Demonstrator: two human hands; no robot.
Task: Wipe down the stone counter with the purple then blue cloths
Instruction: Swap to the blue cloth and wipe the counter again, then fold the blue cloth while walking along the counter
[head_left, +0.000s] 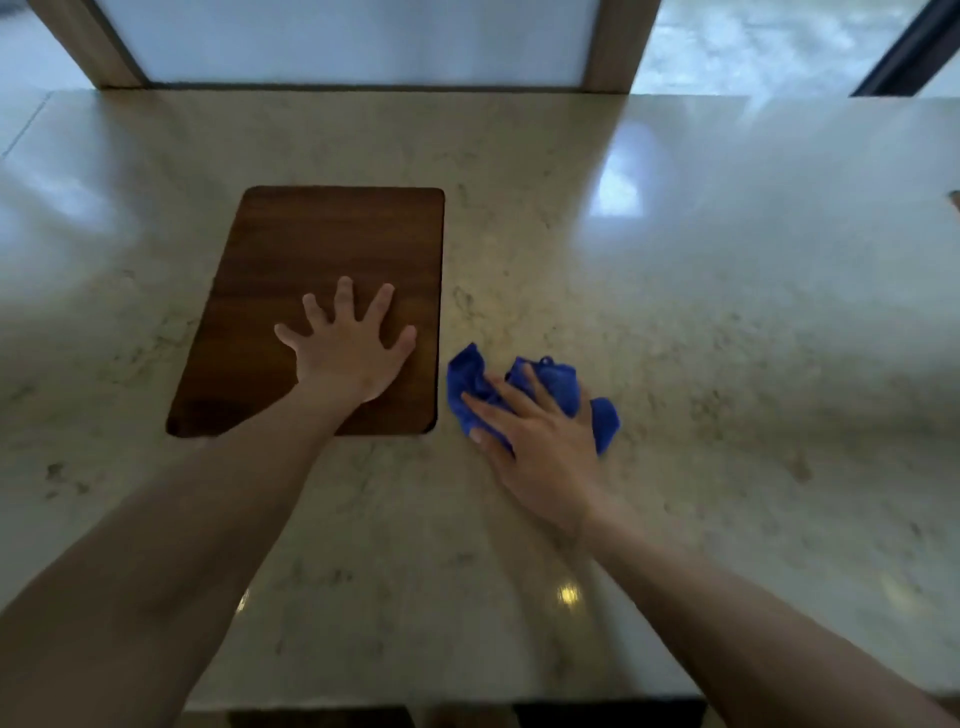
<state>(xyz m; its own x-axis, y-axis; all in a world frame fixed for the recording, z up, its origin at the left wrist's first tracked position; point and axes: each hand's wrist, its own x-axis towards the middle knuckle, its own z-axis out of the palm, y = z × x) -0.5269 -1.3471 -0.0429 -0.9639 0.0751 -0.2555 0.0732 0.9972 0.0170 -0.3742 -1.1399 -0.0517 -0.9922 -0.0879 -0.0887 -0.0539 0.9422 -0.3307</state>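
A crumpled blue cloth (558, 387) lies on the pale stone counter (727, 322), just right of a brown wooden board (322, 244). My right hand (540, 447) lies flat on top of the cloth with straight fingers, pressing it onto the stone. My left hand (348, 348) rests palm down on the board with its fingers spread wide. No purple cloth is in view.
The counter runs wide to both sides, with its front edge near the bottom of the view. A wood-framed pale panel (363, 41) stands at the far edge. A small brown object (955, 200) peeks in at the right border.
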